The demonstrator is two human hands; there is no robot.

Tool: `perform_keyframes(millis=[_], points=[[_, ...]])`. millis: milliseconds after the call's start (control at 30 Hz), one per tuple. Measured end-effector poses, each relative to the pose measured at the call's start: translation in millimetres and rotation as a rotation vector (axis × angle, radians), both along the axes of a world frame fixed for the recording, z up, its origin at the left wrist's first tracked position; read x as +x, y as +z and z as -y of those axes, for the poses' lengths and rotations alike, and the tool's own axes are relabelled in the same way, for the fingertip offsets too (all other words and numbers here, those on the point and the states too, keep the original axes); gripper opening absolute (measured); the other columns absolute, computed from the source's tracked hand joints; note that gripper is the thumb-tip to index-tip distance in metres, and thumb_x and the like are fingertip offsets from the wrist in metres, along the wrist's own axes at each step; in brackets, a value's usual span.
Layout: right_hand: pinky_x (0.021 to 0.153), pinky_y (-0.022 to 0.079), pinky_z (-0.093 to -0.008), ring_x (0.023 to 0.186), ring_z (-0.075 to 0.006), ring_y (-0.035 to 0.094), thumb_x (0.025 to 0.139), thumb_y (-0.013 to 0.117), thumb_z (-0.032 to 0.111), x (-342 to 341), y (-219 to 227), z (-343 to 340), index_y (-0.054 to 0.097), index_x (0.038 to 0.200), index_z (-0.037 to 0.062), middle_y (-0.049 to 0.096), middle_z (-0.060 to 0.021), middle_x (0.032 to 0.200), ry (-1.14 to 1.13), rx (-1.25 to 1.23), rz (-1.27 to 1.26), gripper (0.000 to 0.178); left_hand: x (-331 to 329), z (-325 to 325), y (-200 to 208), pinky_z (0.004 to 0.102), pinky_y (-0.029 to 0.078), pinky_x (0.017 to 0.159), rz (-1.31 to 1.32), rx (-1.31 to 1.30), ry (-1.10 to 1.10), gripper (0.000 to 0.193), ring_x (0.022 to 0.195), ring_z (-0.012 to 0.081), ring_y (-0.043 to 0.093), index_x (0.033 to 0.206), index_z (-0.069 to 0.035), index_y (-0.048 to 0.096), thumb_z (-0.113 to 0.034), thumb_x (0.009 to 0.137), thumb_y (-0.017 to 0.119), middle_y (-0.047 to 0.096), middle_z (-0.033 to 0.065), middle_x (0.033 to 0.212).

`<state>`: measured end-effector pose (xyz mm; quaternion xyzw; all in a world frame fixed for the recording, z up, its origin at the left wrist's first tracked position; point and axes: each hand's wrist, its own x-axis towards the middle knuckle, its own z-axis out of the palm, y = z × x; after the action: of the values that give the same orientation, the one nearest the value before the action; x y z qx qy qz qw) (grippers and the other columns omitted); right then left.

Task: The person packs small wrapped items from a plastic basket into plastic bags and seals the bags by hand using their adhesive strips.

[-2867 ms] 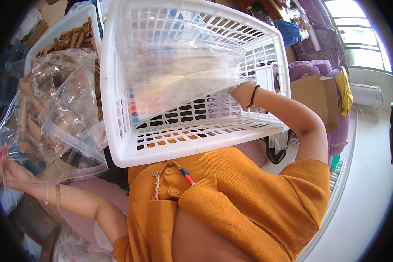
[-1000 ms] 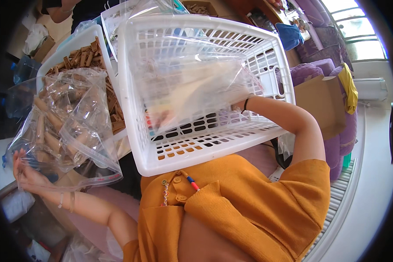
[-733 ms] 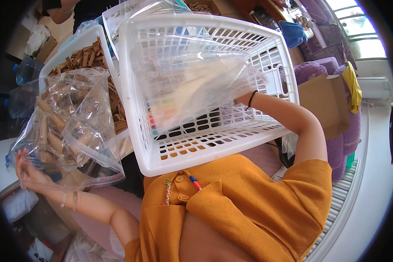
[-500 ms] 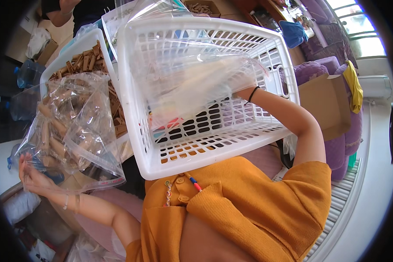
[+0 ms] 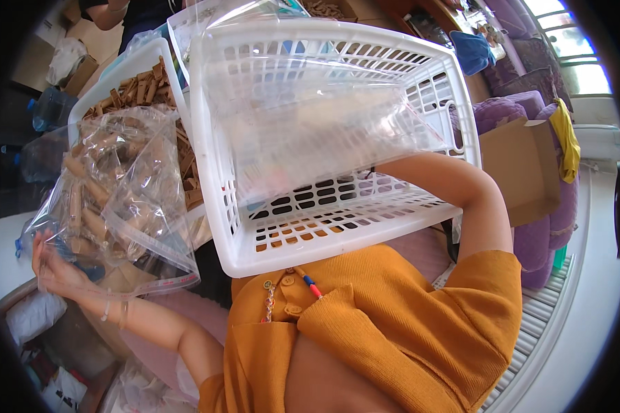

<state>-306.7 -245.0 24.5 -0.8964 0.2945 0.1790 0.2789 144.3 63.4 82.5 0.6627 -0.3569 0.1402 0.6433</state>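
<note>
White plastic basket (image 5: pixel 310 227) sat at twelve o'clock, holding clear bags (image 5: pixel 324 131). The right hand's grip inside was hidden. At nine o'clock, the left hand (image 5: pixel 52 265) pinched a bag (image 5: pixel 117 199) of wooden pegs.

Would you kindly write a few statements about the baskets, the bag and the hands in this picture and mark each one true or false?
1. The white plastic lattice basket is tilted toward the person's chest. True.
2. The left hand holds a red cloth sack. False: it grips the clear plastic bag of brown wooden pieces.
3. The right hand reaches inside the white basket. True; it shows only dimly behind clear plastic sheets there.
4. The second white basket behind the bag holds green bottles. False: it holds loose brown wooden pieces.
5. The person wears a blue shirt. False: the ribbed top is orange.
</note>
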Motion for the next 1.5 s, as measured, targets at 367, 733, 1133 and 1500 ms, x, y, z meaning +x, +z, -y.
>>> perform_keyframes(millis=[367, 733, 1133, 1500], points=[[0.07, 0.045, -0.0345, 0.078, -0.025, 0.058, 0.077, 0.058, 0.026, 3.0, 30.0, -19.8, 0.056, 0.095, 0.0057, 0.061, -0.0126, 0.085, 0.023, 0.187, -0.024, 0.027, -26.9, 5.8, 3.7, 0.0363, 0.047, 0.083, -0.027, -0.013, 0.092, 0.017, 0.089, 0.0283, 0.057, 0.096, 0.006, 0.048, -0.008, 0.088, 0.044, 0.053, 0.0204, 0.106], [0.091, 0.037, -0.0366, 0.107, -0.035, 0.046, 0.076, 0.057, 0.047, -35.8, 142.1, -21.4, 0.034, 0.127, 0.0009, 0.047, -0.0204, 0.118, 0.179, 0.157, -0.063, 0.073, -112.8, 29.4, 30.8, 0.0491, 0.039, 0.086, 0.001, -0.176, 0.135, 0.045, 0.106, 0.0358, 0.047, 0.125, 0.002, 0.027, -0.013, 0.087, 0.045, 0.037, 0.0242, 0.127], [0.062, 0.047, -0.0302, 0.071, -0.0222, 0.058, 0.066, 0.072, 0.016, -119.8, 180.0, -85.5, 0.057, 0.102, -0.0025, 0.06, -0.0114, 0.082, -0.185, -0.113, 0.793, 0.043, -170.0, 5.6, 68.6, 0.0356, 0.046, 0.069, 0.387, -0.673, 0.468, 0.027, 0.084, 0.0236, 0.055, 0.095, 0.0, 0.048, 0.002, 0.07, 0.057, 0.054, 0.0126, 0.097], [0.055, 0.045, -0.0346, 0.061, -0.0292, 0.055, 0.077, 0.055, 0.008, -104.0, 135.6, -109.0, 0.056, 0.084, 0.0015, 0.056, -0.0116, 0.07, 0.154, 0.526, 0.402, 0.009, -252.3, -16.3, 41.5, 0.0243, 0.035, 0.045, 0.319, -0.119, -0.618, 0.002, 0.053, 0.0175, 0.05, 0.073, -0.005, 0.048, -0.005, 0.075, 0.048, 0.053, 0.0084, 0.068]])
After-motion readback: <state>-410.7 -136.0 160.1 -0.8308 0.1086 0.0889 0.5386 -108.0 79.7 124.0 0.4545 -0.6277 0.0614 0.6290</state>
